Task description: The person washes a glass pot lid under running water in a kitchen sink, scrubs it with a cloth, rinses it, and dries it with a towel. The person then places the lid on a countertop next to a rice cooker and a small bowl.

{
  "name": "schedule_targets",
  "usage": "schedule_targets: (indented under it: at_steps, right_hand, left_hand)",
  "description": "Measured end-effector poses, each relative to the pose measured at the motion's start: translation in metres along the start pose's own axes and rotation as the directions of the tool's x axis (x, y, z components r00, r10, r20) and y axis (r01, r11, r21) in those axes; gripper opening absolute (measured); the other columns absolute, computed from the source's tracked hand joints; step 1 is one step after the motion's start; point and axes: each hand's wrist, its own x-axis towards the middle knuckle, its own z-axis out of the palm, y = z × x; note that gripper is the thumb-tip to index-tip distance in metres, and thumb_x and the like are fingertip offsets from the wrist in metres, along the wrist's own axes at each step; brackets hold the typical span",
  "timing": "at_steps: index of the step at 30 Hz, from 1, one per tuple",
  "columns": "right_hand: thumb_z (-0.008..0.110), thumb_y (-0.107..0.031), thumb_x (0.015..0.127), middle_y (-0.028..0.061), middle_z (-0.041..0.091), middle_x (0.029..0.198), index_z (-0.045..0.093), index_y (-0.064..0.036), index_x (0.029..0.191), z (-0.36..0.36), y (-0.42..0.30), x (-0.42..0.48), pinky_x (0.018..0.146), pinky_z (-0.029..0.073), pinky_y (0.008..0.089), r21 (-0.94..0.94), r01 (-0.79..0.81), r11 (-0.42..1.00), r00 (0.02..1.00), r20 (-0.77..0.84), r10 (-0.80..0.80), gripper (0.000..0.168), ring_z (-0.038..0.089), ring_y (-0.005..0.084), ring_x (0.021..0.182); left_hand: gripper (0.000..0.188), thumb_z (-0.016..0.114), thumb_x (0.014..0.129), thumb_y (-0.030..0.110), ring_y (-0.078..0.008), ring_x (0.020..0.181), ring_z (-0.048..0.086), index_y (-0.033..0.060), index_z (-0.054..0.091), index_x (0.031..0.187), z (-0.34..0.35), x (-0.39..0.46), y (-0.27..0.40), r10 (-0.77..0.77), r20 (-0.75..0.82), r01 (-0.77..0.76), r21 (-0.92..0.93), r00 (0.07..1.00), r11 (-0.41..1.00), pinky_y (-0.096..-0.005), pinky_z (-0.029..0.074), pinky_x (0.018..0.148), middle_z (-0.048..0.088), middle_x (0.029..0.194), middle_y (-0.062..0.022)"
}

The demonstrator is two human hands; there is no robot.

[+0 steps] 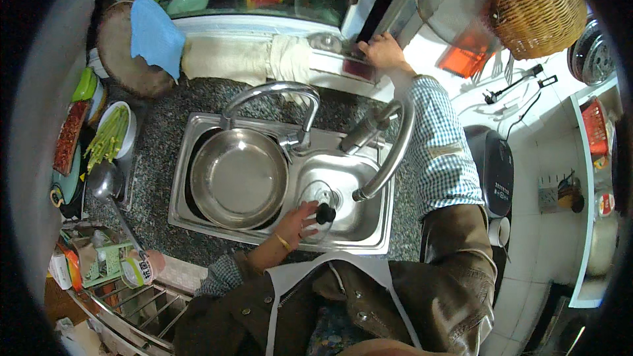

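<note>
My left hand (295, 223) is at the right sink basin (363, 168), gripping a clear glass lid (316, 193) with a black knob (325, 213). The lid's rim is hard to make out against the steel. In the left basin sits a wide stainless steel pan (238, 178). My right hand (384, 53) reaches far forward to the window sill, beside a dark red item (358, 68). Its fingertips are at the dark window frame, and whether they hold anything is unclear. A chrome faucet (277, 88) and a thicker curved spout (403, 153) arch over the sink.
At left are a bowl of cut green stalks (113, 133), a steel ladle (105, 183) and a round board (129, 66) with a blue cloth (156, 34). A wicker basket (541, 10) hangs upper right. A black appliance (492, 170) stands beside my right arm.
</note>
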Motion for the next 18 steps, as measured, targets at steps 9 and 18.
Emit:
schedule_targets:
  at_steps: [9,18]
  right_hand:
    - [0.049,-0.009,0.078,0.0086,0.062,0.089,0.055,-0.010,0.105,0.004,-0.003,0.001,0.086,0.037,0.0381,0.003,0.016,1.000,1.000,-0.002,-0.016,0.028,0.053,0.0237,0.096]
    - [0.058,-0.009,0.080,0.0147,0.060,0.096,0.056,-0.002,0.106,-0.038,-0.032,-0.096,0.075,0.047,0.0334,0.812,-0.058,0.580,0.823,-0.290,0.488,0.027,0.059,0.0268,0.086]
  left_hand:
    - [0.051,0.048,0.086,0.048,-0.0200,0.105,0.046,0.0132,0.046,0.124,-0.012,0.008,-0.003,-0.002,-0.064,0.002,0.000,0.998,1.000,-0.0404,0.044,0.082,0.045,0.123,-0.0031]
    - [0.049,0.047,0.089,0.043,-0.0209,0.107,0.049,0.0099,0.047,0.125,-0.004,0.013,0.003,0.191,-0.056,-0.161,0.344,0.980,0.925,-0.0361,0.040,0.087,0.052,0.119,-0.0085]
